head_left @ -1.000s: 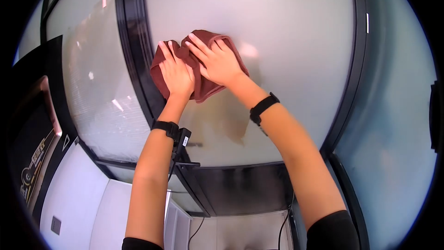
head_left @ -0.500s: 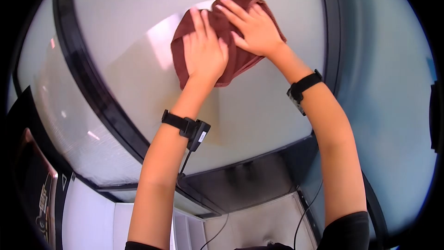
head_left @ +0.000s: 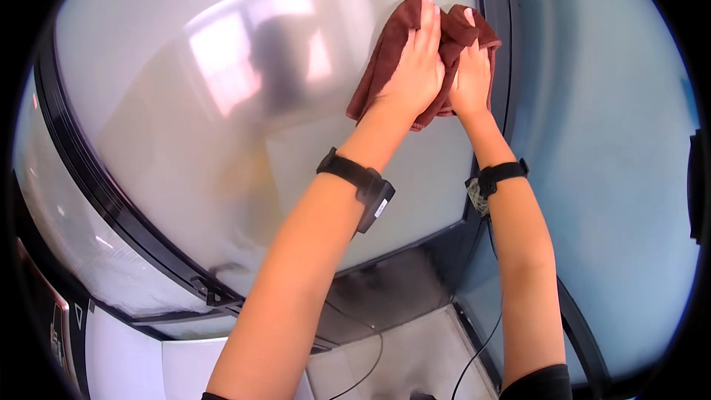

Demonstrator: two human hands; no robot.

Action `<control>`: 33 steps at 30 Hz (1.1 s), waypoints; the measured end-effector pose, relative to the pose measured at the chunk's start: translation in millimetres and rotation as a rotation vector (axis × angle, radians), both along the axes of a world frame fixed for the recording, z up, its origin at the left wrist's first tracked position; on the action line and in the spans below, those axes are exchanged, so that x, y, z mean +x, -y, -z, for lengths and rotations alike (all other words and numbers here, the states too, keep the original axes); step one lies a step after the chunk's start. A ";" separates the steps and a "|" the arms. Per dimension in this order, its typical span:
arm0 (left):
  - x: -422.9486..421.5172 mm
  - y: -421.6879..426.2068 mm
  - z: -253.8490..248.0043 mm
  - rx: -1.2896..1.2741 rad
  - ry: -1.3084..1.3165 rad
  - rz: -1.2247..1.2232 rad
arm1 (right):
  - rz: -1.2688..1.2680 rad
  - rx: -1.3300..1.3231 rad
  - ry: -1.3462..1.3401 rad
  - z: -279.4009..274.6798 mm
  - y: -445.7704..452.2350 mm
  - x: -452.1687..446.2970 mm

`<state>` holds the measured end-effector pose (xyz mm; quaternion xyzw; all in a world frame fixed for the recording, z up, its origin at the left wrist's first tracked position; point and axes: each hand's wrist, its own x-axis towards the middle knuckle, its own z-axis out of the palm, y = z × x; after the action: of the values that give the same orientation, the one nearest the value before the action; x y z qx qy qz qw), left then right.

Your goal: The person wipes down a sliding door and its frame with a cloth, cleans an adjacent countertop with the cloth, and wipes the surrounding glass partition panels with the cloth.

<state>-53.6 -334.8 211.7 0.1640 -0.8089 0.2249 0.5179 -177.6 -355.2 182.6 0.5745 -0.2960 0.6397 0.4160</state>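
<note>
A dark brown cloth [head_left: 385, 67] lies bunched against a frosted glass panel [head_left: 318, 148], close to its right frame. My left hand [head_left: 418, 67] presses on the cloth's middle, fingers stretched out and lying along it. Just to the right, my right hand [head_left: 472, 78] rests on the cloth's right part with fingers extended; a fold of the cloth covers some of them. Both hands are flat rather than wrapped around the cloth. Each wrist wears a black strap with a small device, the left device [head_left: 376, 204] being boxy.
A black frame post [head_left: 502, 44] borders the panel on the right, with a bluish panel [head_left: 592, 178] beyond it. On the left runs a curved black frame [head_left: 96, 178]. Thin cables [head_left: 381, 341] hang low above the pale floor [head_left: 348, 363]. Bright reflections show on the glass.
Both hands have slid the cloth rightward across the glass, up to the right frame. They are closer together, and the cloth is more bunched. The view has shifted a little.
</note>
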 end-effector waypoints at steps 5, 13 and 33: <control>6.2 5.0 8.6 -0.184 0.061 -0.124 | -0.053 0.115 0.082 14.2 10.0 1.1; 84.5 -25.7 73.5 -0.200 0.500 -0.433 | 0.024 0.322 0.104 96.7 -24.2 51.7; 230.4 -178.5 117.6 -0.098 -0.773 -0.970 | 0.118 -0.057 -0.225 25.2 -169.2 223.0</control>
<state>176.8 -156.3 94.1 0.5585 -0.3851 0.3959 0.6189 45.4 -186.0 157.4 0.6120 -0.2623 0.5539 0.4998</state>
